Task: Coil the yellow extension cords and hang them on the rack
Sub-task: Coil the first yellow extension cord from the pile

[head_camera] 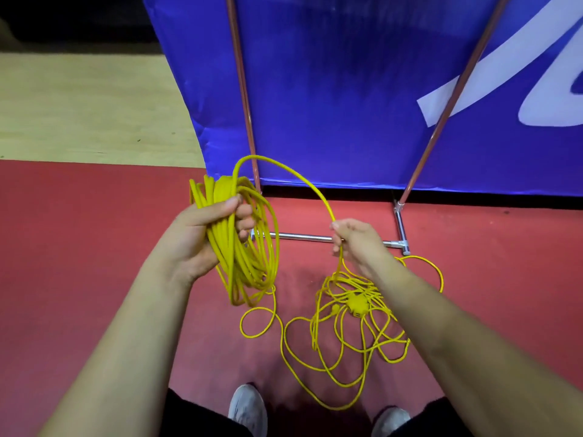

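1. Red floor (94,247) below you carries a loose yellow cord tangle (356,313).
2. Your left hand (205,234) grips the finished coil (246,241).
3. Your right hand (353,238) pinches the cord run (303,181).
4. Much remains uncoiled; hanging is not yet done.

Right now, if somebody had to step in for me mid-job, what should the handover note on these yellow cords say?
Left hand: grips the finished coil, many loops hanging down from the fist.
Right hand: pinches the strand that arcs from the coil top down to the floor.
On the red floor: a loose tangle with a socket block in it, just in front of the metal stand.
Done: part of the cord coiled.
Left: coil the tangle, then hang it; nothing hangs on the stand in view.
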{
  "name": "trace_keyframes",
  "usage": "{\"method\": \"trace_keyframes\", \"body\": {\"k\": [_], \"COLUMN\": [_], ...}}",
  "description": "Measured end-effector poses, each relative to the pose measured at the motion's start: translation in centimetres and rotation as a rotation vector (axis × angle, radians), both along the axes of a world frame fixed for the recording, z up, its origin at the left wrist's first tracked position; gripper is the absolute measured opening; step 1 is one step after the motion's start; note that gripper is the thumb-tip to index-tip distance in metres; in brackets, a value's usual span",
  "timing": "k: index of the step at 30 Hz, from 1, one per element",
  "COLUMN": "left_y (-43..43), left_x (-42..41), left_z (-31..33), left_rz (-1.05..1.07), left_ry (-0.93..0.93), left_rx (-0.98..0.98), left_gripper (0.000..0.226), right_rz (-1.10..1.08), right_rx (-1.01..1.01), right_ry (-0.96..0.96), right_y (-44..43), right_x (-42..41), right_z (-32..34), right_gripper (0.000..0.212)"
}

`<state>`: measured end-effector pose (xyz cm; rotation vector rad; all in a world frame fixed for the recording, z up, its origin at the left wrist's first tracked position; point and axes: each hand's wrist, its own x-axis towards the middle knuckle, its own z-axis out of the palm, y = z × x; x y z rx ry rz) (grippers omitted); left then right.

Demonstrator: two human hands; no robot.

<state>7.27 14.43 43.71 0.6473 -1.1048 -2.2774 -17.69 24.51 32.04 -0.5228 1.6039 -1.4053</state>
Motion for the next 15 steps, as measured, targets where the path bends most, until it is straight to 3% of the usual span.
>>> {"method": "trace_keyframes", "body": {"k": [4,8,9,11,13,15], "left_y": [0.4,1.2,1.6,2.2,2.6,2.8], "left_x": [-0.2,-0.3,-0.3,-0.2,0.1,0.7], "left_z": [1.5,4.0,4.6,5.7,6.3,6.7], "left_rz": [0.073,0.054,0.061,0.044,-0.009,-0.074], "left_ry": [-0.032,0.04,0.043,0.042,0.025,-0.035], "left_rx": [0.056,0.067,0.067,0.054,0.033,0.008], "left_gripper": [0.051,0.021,0.01,0.008,0.022,0.038], "right_rz": [0.179,0.222,0.152,0.015,0.006,0.054], "right_rx": [-0.126,-0.404,-0.427,-0.299,-0.085,0.025], "right_ry": [0.228,0.259,0.275,0.441,0.504,0.408], "right_y": [-1.3,-0.4,-0.1,0.5,1.7,3.1], "right_x": [1.4,1.6,1.2,0.5,-0.3,-0.8], "right_z": [11.3,22.1,22.8,21.3,17.5,14.0], "right_gripper": [0.017,0.016,0.016,0.015,0.015,0.014]}}
